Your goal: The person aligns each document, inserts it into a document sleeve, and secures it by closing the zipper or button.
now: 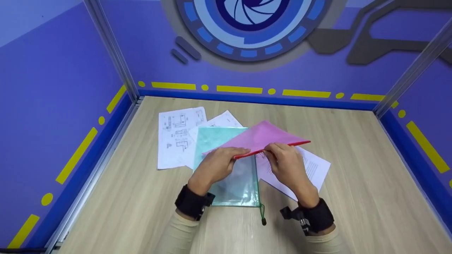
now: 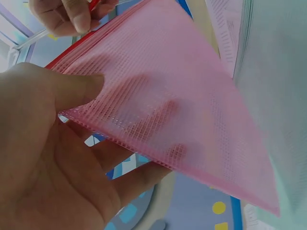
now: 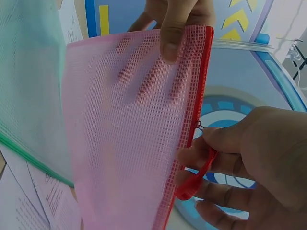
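Note:
A pink mesh zipper pouch [image 1: 265,135] with a red zipper edge is held up above the table, tilted. My left hand [image 1: 217,164] grips its left end, thumb on the near face and fingers spread behind, as the left wrist view shows. At the zipper, my right hand [image 1: 287,164] pinches the slider's small metal tab; a red pull cord [image 3: 204,172] hangs across its fingers. Beneath lies a green zipper pouch [image 1: 233,190] flat on the table, its upper part partly covered by the pink one. Whether the pink pouch holds anything cannot be told.
Sheets with technical drawings [image 1: 176,141] lie left of the green pouch. Printed text sheets [image 1: 314,165] lie to its right, partly under the right hand. The green pouch's cord [image 1: 263,215] trails toward the front. Purple panels [image 1: 247,77] enclose the wooden table [image 1: 116,197] at the back and sides.

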A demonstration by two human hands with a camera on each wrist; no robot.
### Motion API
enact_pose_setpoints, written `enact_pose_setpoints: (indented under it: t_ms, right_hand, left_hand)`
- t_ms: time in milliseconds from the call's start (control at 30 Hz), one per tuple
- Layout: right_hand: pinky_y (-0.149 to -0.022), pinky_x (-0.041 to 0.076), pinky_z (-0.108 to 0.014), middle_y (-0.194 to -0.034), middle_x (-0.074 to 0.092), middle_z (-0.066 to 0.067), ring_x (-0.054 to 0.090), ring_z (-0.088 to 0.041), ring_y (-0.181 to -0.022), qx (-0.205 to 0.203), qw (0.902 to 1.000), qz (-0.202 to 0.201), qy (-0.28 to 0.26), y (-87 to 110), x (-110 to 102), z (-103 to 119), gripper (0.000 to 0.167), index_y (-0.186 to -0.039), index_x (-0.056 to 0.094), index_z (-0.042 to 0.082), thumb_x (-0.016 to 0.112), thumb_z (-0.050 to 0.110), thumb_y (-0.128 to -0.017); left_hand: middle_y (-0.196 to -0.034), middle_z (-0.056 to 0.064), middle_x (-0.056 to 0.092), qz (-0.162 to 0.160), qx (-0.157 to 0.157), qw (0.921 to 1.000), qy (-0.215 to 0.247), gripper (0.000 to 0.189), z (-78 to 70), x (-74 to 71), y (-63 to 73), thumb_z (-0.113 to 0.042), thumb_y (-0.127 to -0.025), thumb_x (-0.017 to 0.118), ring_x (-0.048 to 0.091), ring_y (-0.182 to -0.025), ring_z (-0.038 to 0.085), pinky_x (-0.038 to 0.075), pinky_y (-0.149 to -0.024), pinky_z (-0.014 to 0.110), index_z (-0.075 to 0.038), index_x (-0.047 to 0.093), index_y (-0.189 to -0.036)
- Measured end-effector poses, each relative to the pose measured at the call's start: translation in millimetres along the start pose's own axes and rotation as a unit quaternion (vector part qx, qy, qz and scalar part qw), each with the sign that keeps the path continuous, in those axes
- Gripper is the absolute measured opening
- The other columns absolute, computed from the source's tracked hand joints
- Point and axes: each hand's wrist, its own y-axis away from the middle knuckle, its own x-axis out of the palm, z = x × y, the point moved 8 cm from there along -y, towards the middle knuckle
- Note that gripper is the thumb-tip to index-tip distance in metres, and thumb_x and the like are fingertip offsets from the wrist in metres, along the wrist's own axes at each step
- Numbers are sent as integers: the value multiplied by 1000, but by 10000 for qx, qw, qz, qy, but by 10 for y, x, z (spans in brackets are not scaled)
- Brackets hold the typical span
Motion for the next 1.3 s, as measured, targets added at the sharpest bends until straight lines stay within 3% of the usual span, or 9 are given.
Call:
enact_pose_setpoints:
  t_ms: [167, 300, 567, 767, 1100, 1300]
  right_hand:
    - [-67, 50, -38, -87, 72, -5, 59, -22, -72, 145, 9998, -12, 161, -6, -18, -94, 6, -101, 76, 7, 78, 8, -96]
    - [-63, 49, -35, -85, 70, -5, 55, -20, -70, 330, 9993, -93, 118, -12, -80, -158, 4, -100, 75, 6, 77, 8, -97]
    - [-67, 56, -34, -89, 73, -5, 60, -18, -74, 424, 9988, 169, -151, -33, -70, -183, 4, -102, 76, 6, 74, 9, -100]
    - [-71, 60, -36, -89, 73, -5, 62, -17, -76, 478, 9983, 142, -315, -20, -105, -246, 4, -102, 76, 6, 75, 5, -98]
    - [-66, 59, -33, -89, 73, -8, 59, -19, -71, 566, 9983, -101, 64, 1, -156, -334, 10, -106, 75, 4, 77, 10, -98]
    - [-59, 51, -31, -81, 68, -4, 55, -16, -67, 490, 9987, -97, 60, 5, -159, -337, 6, -99, 74, 5, 77, 10, -98]
  left_hand:
    - [-141, 1, 68, -84, -150, 9999, -12, 45, 9, -109, -86, -4, -107, 57, 68, -117, 17, 57, -96, 38, -28, 70, -142]
    - [-141, 2, 68, -174, -222, 9995, 158, 45, 5, -144, -103, -3, -107, 57, 67, -115, 16, 56, -93, 36, -28, 71, -142]
    - [-122, -1, 77, -73, -258, 9996, -96, 30, -60, -89, -203, -14, -102, 72, 67, -96, 16, 58, -88, 35, -21, 79, -130]
    - [-113, 1, 79, -196, 2, 9993, -306, 30, -123, -21, -255, -18, -102, 73, 65, -87, 16, 57, -83, 31, -19, 78, -132]
    - [-109, 1, 78, -246, 175, 9990, -322, 31, -127, -17, -268, -17, -104, 70, 62, -83, 16, 54, -78, 30, -22, 76, -134]
    - [-107, 0, 78, -257, 113, 9992, -298, 31, -92, -45, -246, -18, -105, 68, 60, -82, 16, 51, -77, 30, -23, 76, -135]
